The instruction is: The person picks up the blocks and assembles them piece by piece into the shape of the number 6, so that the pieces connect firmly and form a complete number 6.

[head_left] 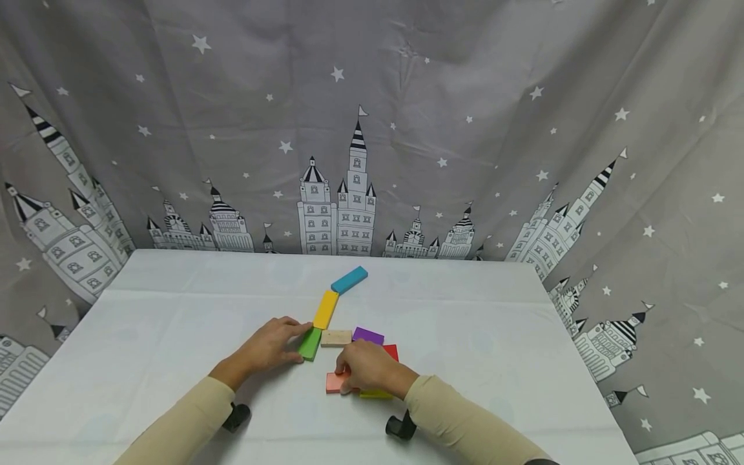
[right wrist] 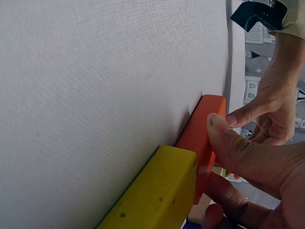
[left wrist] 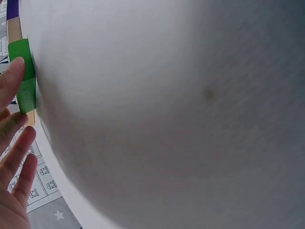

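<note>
In the head view, flat rectangular blocks lie on the white table. My left hand (head_left: 271, 345) holds the green block (head_left: 310, 344) between thumb and a finger; its thumb lies against the green block (left wrist: 21, 55) in the left wrist view. My right hand (head_left: 372, 367) pinches a salmon-orange block (head_left: 334, 383) at the near side. The yellow-green block (right wrist: 152, 193) meets the end of that orange block (right wrist: 198, 124) in the right wrist view. A plain wood block (head_left: 336, 338), a purple block (head_left: 368, 335) and a red block (head_left: 391, 351), partly covered by the right hand, curve round behind it.
Beyond the green block, a yellow block (head_left: 325, 309) and a blue block (head_left: 350, 279) continue the line toward the table's back. The white tabletop (head_left: 465, 323) reaches a grey curtain (head_left: 407, 84) printed with castles and stars. Black wrist cameras (head_left: 401, 426) hang under both sleeves.
</note>
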The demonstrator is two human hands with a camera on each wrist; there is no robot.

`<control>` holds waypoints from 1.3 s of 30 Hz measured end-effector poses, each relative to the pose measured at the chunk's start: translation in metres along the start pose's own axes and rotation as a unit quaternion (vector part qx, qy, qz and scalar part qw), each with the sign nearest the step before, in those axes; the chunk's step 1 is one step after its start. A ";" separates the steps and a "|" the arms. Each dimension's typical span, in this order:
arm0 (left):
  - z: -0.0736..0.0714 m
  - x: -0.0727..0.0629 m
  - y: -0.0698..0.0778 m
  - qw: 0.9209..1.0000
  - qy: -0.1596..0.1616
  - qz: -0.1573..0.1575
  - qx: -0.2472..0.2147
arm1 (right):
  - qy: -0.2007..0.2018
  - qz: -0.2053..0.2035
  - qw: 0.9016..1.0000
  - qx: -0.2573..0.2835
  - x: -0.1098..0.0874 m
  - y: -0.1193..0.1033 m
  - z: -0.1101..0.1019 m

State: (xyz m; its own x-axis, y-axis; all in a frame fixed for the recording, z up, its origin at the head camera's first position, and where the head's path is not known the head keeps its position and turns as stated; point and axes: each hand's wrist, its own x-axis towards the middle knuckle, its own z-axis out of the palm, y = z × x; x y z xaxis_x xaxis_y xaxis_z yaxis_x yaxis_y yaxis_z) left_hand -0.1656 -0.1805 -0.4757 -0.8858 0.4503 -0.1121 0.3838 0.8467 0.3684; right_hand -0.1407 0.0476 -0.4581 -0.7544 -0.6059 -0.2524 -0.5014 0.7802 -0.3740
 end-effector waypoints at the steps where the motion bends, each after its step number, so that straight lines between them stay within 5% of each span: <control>1: 0.000 0.000 0.000 1.000 0.000 -0.001 -0.003 | -0.001 0.000 1.000 0.001 0.000 0.000 0.000; 16: 0.005 0.003 -0.008 0.998 0.021 0.050 -0.015 | -0.005 -0.007 1.000 0.009 -0.002 0.005 0.002; 27: -0.004 0.023 -0.005 0.999 -0.022 0.028 -0.008 | -0.003 -0.010 1.000 0.002 -0.001 0.004 0.002; 39: -0.009 0.034 -0.009 0.997 -0.037 0.066 0.019 | -0.003 -0.004 1.000 0.012 0.000 0.001 0.001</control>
State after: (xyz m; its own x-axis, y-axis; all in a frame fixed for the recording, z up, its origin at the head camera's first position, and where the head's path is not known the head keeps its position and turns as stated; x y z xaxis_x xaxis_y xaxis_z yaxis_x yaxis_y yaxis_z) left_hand -0.2013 -0.1753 -0.4746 -0.8066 0.5760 -0.1326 0.5058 0.7887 0.3494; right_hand -0.1410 0.0487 -0.4593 -0.7476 -0.6135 -0.2543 -0.4977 0.7711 -0.3970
